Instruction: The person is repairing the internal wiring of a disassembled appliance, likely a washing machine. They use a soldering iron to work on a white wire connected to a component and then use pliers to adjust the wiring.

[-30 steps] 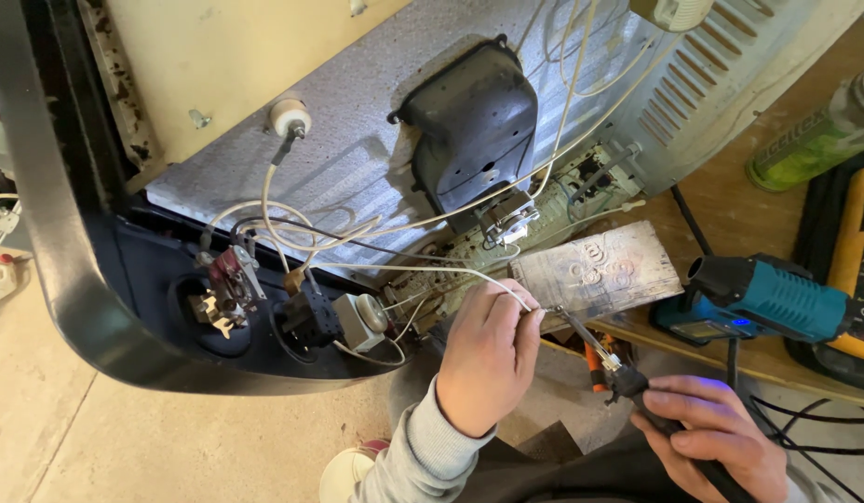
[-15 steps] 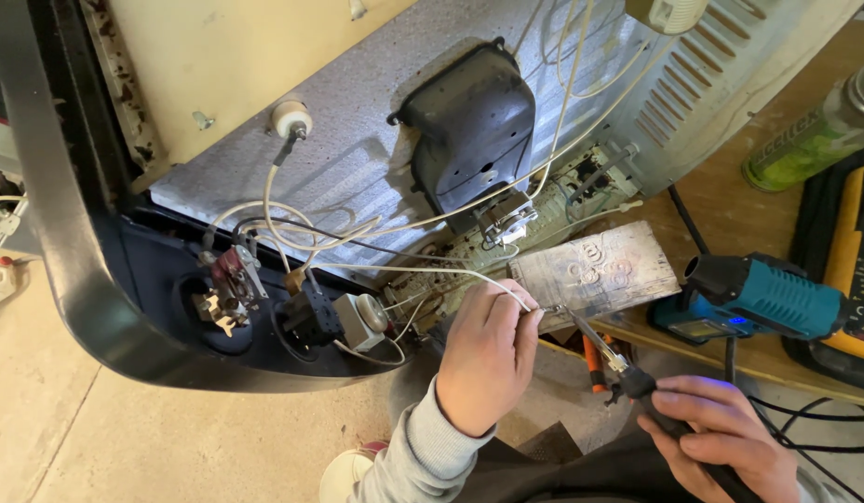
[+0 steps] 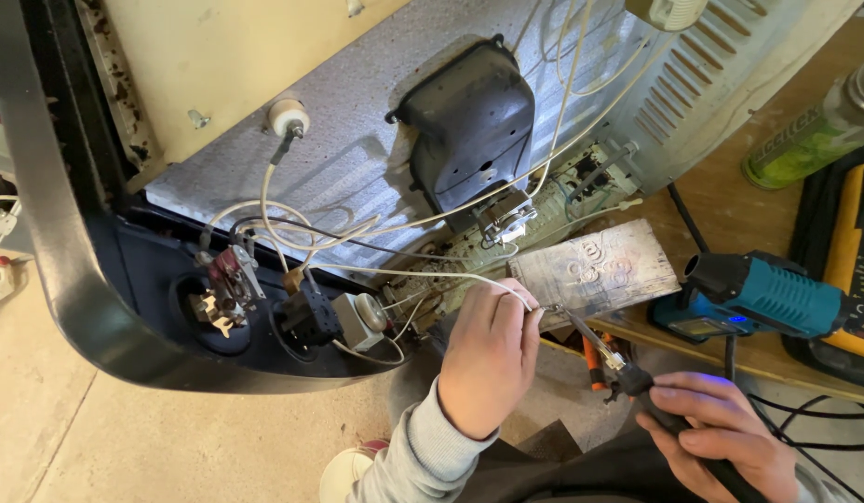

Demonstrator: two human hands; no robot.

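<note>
My left hand point(image 3: 488, 359) pinches the end of a white wire point(image 3: 423, 273) that runs out of the opened back of an appliance point(image 3: 357, 158). My right hand point(image 3: 721, 438) grips a dark soldering iron point(image 3: 627, 377) like a pen, and its metal tip meets the wire end just right of my left fingers. Behind the tip lies a scuffed metal plate point(image 3: 600, 270) on the wooden bench point(image 3: 730, 205). White wires loop across the appliance's grey insulation past a black motor housing point(image 3: 474, 126).
A teal and black power tool point(image 3: 758, 298) lies right of the plate. A green spray can point(image 3: 814, 130) and a yellow meter point(image 3: 851, 251) sit at the far right. Switches and terminals point(image 3: 302, 312) hang in the black curved front panel point(image 3: 78, 279). Orange-handled pliers point(image 3: 595, 359) lie below the plate.
My right hand has drawn slightly nearer to my left, keeping the iron's tip at the wire end. My left hand and the wire stay put.
</note>
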